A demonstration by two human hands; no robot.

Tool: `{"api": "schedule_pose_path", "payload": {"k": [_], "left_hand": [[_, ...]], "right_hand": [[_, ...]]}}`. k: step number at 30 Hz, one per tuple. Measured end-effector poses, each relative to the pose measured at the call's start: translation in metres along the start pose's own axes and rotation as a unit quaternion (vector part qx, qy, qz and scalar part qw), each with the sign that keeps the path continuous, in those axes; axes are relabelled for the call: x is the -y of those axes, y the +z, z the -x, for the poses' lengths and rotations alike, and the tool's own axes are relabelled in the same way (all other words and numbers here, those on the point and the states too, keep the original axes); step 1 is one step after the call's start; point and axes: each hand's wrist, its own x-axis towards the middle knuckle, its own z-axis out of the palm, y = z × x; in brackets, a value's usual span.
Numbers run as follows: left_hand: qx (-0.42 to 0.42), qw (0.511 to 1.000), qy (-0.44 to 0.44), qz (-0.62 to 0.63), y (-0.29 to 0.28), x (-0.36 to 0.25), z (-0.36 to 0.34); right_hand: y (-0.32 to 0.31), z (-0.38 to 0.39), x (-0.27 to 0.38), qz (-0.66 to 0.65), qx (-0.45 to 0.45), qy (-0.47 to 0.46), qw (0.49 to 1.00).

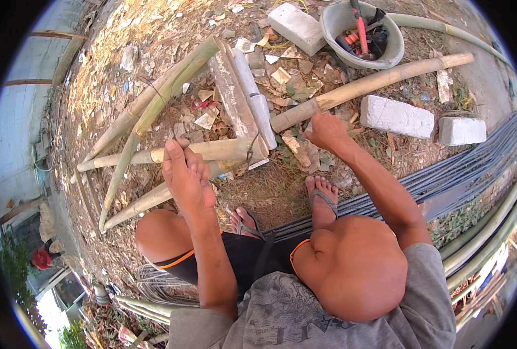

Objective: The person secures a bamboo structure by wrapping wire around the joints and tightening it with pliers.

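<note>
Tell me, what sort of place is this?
It looks like an outdoor work yard, perhaps a small building site: bamboo poles joined into a frame, white blocks on littered ground, and a bundle of long grey rods, possibly steel.

Between the left fingers (197, 164) and the right fingers (322, 128), the end of the bamboo frame (220, 150) is lying across the direct way, while ground (273, 195) nearer the feet (321, 214) is offering passage, and a long bamboo pole (381, 83) and a white block (397, 117) are hemming in the right fingers' far and right sides.
</note>
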Motion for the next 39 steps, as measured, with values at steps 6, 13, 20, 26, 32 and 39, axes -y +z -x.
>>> {"api": "schedule_pose_path", "payload": {"k": [6, 13, 20, 26, 32, 39], "left_hand": [[-0.024, 0.999, 0.023, 0.004, -0.027, -0.002, -0.004], [-0.020, 0.998, -0.029, 0.050, -0.022, 0.011, -0.011], [-0.077, 0.991, -0.068, 0.090, -0.044, 0.012, -0.019], [-0.059, 0.990, -0.042, 0.121, -0.060, 0.009, -0.028], [-0.302, 0.934, 0.191, -0.015, -0.072, -0.075, -0.033], [-0.207, 0.943, 0.259, -0.003, -0.130, -0.160, -0.069]], "right_hand": [[0.034, 0.017, -0.035, -0.381, 0.062, 0.056, 0.921], [0.048, 0.045, -0.023, -0.334, 0.157, 0.082, 0.926], [0.020, 0.057, -0.001, -0.668, 0.146, 0.191, 0.704], [-0.048, 0.098, -0.051, -0.780, -0.007, 0.114, 0.616], [-0.111, 0.142, -0.233, -0.814, -0.304, 0.120, 0.479], [-0.142, 0.212, -0.437, -0.469, -0.543, 0.271, 0.642]]}}
